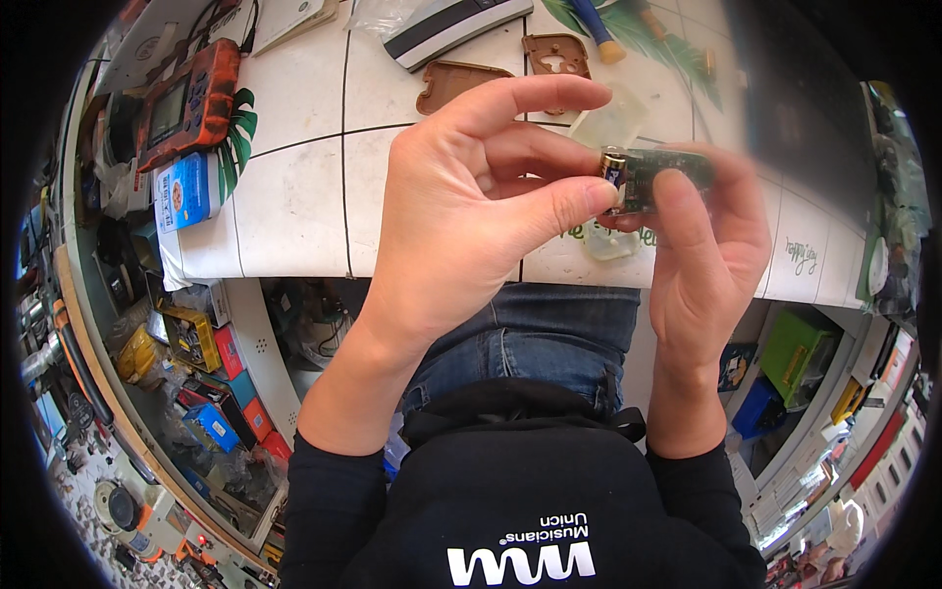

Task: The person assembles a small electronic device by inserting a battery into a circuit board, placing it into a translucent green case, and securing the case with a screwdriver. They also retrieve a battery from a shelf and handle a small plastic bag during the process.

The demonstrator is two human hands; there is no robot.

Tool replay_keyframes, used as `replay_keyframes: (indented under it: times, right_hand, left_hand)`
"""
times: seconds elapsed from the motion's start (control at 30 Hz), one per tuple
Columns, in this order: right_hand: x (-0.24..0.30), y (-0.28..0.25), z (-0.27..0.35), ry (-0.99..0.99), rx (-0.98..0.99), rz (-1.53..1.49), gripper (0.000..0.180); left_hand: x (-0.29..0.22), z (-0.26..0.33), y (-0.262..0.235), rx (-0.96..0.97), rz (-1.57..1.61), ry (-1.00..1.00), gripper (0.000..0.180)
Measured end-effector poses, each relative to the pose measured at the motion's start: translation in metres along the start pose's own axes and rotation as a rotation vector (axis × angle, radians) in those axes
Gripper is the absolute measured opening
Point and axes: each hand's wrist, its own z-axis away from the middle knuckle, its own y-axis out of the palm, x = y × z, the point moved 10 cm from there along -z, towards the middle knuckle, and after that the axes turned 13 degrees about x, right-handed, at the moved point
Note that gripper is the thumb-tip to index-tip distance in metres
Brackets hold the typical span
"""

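Battery (612,172) and circuit board (643,179) between the hands (451,196), casing pieces (461,86) behind on table (294,187).

I've got bright light on the table (294,167) around both hands; source direction, can't tell. Left hand (471,196) sharp, small glint on the battery (613,175) at its thumb. Right hand (706,236) goes soft at the far fingers, board (643,177) hazy too. Beyond it, grey smear veils the table. Cabinet (265,344) below left hand dimmer. Outward, straight edges bow to a black rim.
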Motion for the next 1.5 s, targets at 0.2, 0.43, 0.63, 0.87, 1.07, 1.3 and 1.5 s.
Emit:
replay_keyframes:
  times: [0.2,0.43,0.63,0.87,1.07,1.3,1.5]
  right_hand:
    - [-0.003,0.0,-0.001,0.025,-0.009,-0.035,0.017]
    - [-0.004,-0.001,-0.001,0.044,-0.045,-0.042,0.017]
    - [-0.006,-0.006,-0.006,0.099,-0.067,-0.06,0.024]
    - [-0.005,-0.002,-0.014,0.112,0.026,-0.207,0.031]
    - [-0.031,-0.006,0.0,0.157,-0.156,-0.437,0.023]
    - [-0.014,0.002,-0.001,0.042,-0.151,-0.343,0.018]
    - [-0.01,0.004,0.0,0.025,-0.125,-0.241,0.016]
  left_hand:
    - [0.004,0.001,0.002,-0.066,0.14,0.08,0.046]
    - [0.006,0.0,0.002,-0.079,0.12,0.077,0.042]
    - [0.0,-0.002,0.006,-0.013,-0.033,0.145,0.047]
    - [-0.017,0.009,0.011,-0.071,-0.412,0.341,0.05]
    - [0.003,0.013,0.012,-0.208,-0.181,0.304,0.044]
    - [0.013,0.023,0.022,-0.216,-0.166,0.326,0.05]
    - [0.018,0.029,0.024,-0.243,-0.119,0.388,0.053]
